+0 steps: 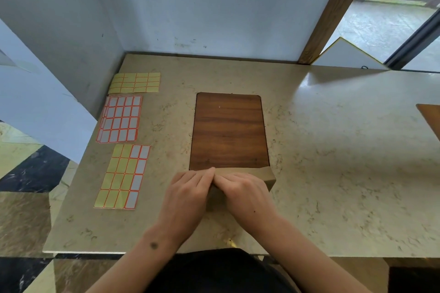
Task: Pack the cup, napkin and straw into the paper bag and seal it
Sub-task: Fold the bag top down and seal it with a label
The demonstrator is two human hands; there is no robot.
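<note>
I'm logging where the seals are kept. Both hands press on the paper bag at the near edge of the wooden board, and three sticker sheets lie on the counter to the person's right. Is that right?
Not quite: the head view shows the sticker sheets on the person's left. The rest holds: the left hand and right hand press on the paper bag at the near edge of the wooden board.

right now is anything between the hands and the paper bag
No. Both the left hand and right hand already rest directly on the folded top of the paper bag, fingertips meeting, nothing visible between.
</note>
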